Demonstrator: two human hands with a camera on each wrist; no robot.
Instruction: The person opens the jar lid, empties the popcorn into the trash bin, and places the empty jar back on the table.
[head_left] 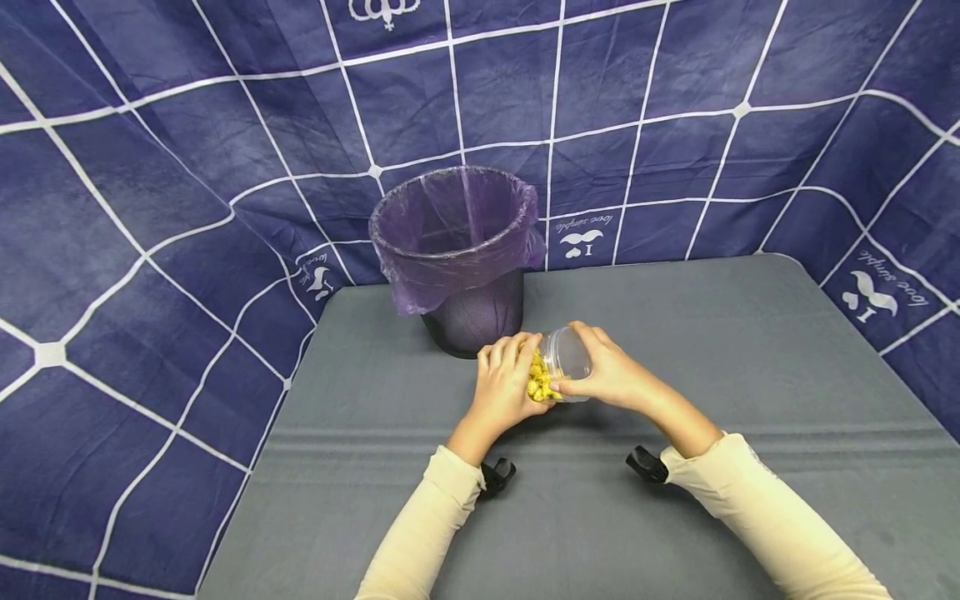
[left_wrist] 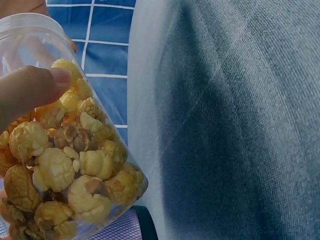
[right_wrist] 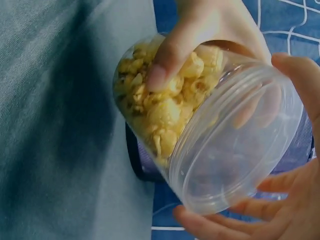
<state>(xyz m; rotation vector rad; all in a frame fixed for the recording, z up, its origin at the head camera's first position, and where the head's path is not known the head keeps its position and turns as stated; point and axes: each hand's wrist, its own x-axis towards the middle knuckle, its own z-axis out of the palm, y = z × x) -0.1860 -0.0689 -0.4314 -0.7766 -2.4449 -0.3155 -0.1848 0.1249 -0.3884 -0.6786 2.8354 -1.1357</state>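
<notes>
A clear plastic jar (head_left: 542, 380) holds yellow popcorn (left_wrist: 57, 167) and lies tilted above the grey table, with its closed end to the left. My left hand (head_left: 502, 382) grips the jar's body, its thumb pressed along the side in both wrist views. On the jar's mouth sits a translucent lid (right_wrist: 235, 150). My right hand (head_left: 613, 372) holds this lid by its rim, thumb and fingers spread on opposite sides of it. Popcorn fills the lower part of the jar, and the part near the lid has none.
Behind the jar stands a dark mesh wastebasket (head_left: 480, 315) lined with a purple plastic bag (head_left: 442, 279). The grey table (head_left: 360, 500) meets a blue, white-gridded cloth (head_left: 660, 158) at the back and sides. Black wrist mounts (head_left: 647, 464) show below both forearms.
</notes>
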